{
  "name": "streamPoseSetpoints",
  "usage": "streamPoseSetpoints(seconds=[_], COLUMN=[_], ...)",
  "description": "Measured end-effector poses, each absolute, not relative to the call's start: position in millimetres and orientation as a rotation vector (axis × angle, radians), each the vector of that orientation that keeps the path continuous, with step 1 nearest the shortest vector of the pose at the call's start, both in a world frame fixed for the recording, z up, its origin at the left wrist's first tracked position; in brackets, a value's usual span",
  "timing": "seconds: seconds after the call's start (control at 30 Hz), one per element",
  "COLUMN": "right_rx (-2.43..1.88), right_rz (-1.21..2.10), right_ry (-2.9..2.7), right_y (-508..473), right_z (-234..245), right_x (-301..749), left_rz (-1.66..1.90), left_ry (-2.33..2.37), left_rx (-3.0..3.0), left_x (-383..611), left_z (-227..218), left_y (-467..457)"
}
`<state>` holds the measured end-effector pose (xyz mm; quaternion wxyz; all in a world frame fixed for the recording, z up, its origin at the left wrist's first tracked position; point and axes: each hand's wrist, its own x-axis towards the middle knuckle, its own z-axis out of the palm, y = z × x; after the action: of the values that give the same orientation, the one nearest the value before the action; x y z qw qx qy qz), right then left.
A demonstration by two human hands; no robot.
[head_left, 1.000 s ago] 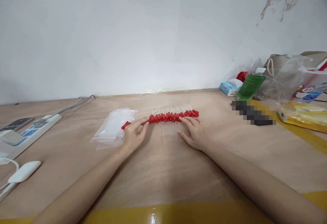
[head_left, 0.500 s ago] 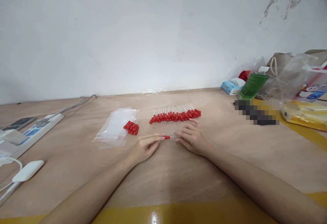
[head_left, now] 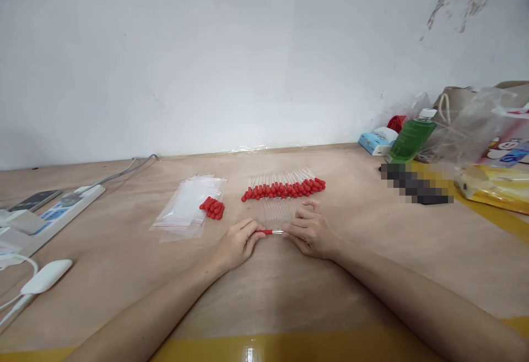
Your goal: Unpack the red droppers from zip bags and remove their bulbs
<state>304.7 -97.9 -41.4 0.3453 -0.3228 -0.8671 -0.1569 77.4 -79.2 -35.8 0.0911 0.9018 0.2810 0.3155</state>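
Observation:
Between fingertips and thumb, my left hand point(head_left: 239, 242) pinches a red rubber dropper bulb point(head_left: 266, 232). My right hand point(head_left: 312, 233) grips a clear glass dropper tube point(head_left: 278, 232), whose end meets the bulb's mouth; how far it sits inside I cannot tell. Just beyond the hands lie several bare glass tubes point(head_left: 275, 213). Behind these, a row of glass droppers with red bulbs point(head_left: 285, 189) points its tips toward the wall. A small pile of loose red bulbs point(head_left: 212, 207) rests left of the hands, partly on clear zip bags point(head_left: 177, 207).
At the left are a white power strip point(head_left: 61, 221), a phone point(head_left: 35, 201) and a white adapter with a cable point(head_left: 47, 276). A green bottle point(head_left: 411, 139), a tissue pack point(head_left: 376, 142), plastic bags point(head_left: 467, 130) and a yellow packet point(head_left: 496, 185) crowd the right back.
Both hands have come slightly toward me, bringing the bulb and tube off the near ends of the bare tubes. More of the glass shows between my hands.

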Motion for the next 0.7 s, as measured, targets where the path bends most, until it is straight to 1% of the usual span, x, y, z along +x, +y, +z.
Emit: streamPoseSetpoints(seconds=[0.17,0.27,0.4,0.5,0.63,0.7], right_rx=[-0.822,-0.877,-1.129,-1.312,-1.432,-1.446], right_rz=[-0.384,-0.354,-0.342,-0.360,-0.329,-0.328], right_ry=[-2.257,-2.216,-1.988,-1.834,-1.812,-1.841], right_y=[-101,-100,-92,-84,-82,-82], right_z=[-39,-40,-42,-44,-46,-48], right_x=[305,313,329,333,329,327], left_rz=[0.917,0.968,1.113,1.271,1.554,1.590], left_ry=[0.806,0.863,1.014,1.147,1.512,1.631], left_rx=[2.742,2.718,2.601,2.528,2.328,2.216], left_x=[74,68,62,56,28,5], left_z=[-36,-36,-30,-17,0,2], left_y=[-78,-77,-77,-72,-53,-40])
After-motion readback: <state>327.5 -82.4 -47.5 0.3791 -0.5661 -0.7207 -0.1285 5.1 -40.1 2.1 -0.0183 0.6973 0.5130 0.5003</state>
